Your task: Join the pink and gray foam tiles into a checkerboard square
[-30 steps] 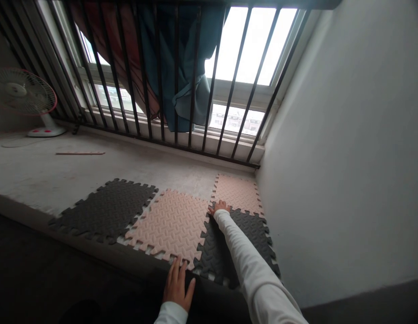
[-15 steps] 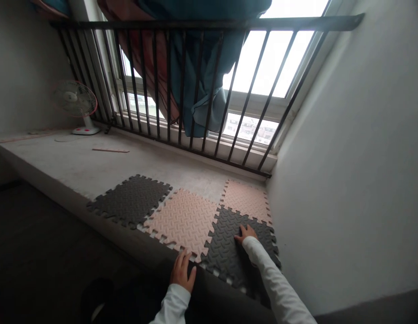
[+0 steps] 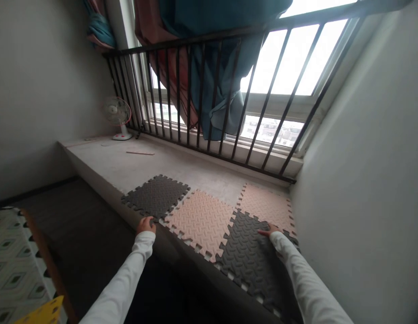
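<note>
Your left hand (image 3: 146, 226) is the nearer to the left dark mat (image 3: 158, 195), which lies on the ledge (image 3: 109, 164) just ahead; its fingers curl, pinching or not I cannot tell. Your right hand (image 3: 272, 229), partly spread, is over the right dark mat (image 3: 244, 243)

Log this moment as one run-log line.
left hand: at near edge of left dark tile | right hand: over right dark tile | middle pink tile: between dark tiles | back pink tile: behind right dark tile
</note>
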`<state>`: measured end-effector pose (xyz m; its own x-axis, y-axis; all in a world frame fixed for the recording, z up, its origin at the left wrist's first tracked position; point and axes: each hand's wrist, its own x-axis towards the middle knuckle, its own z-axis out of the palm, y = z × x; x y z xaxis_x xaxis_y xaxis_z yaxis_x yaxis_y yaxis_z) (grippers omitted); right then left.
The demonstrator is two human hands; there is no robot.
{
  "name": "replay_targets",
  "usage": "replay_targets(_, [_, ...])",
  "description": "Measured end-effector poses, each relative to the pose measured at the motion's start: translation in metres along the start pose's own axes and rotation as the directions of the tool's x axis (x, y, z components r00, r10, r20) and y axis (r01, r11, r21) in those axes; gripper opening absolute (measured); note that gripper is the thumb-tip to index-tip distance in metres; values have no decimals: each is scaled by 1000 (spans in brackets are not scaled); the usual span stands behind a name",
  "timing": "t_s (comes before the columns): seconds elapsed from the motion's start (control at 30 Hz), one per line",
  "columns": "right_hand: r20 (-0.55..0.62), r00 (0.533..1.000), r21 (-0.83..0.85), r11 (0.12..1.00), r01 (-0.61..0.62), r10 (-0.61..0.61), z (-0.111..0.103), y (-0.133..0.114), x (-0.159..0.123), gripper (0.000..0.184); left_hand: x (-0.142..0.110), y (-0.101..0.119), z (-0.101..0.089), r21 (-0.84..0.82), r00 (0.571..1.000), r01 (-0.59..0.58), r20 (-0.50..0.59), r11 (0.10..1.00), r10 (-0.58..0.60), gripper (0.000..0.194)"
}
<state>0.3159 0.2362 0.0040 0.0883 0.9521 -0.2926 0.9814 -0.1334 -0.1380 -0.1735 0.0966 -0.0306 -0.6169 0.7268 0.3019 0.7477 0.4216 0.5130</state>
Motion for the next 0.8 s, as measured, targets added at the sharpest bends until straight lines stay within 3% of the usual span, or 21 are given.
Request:
replay_targets(0.1, [12,993,-72,990,-119,120,-5,-8,13,86,7,-11,8,112,994,-74,88,991,65,26])
replay_targets(0.2, [35,979,-164,967,-193,202,-14,-15,20,99,10,-17,24,209,983,-89,177,974,52,25])
replay_targets(0.33, [160,974,-200,972,-125,158,-26,-19,26,87,17,-22,40,330,970,-109,241,938,28,32])
replay_targets(0.47, [141,982,-228,969,-93,128,-27,-17,32,92,25,-30,45,417,964,-127,266,900,12,35])
replay_targets(0.57, [142,983,-211,974,-84,115,-24,-14,35,98,31,-33,44,376,960,-151,275,914,45,28])
replay_targets(0.67, [140,985,-182,980,-78,104,-21,-12,38,101,42,-23,37,266,981,-56,194,962,3,20])
replay_targets(0.8, [143,984,-172,981,-84,110,-15,-11,44,96,64,24,21,-58,992,121,-14,991,-122,20])
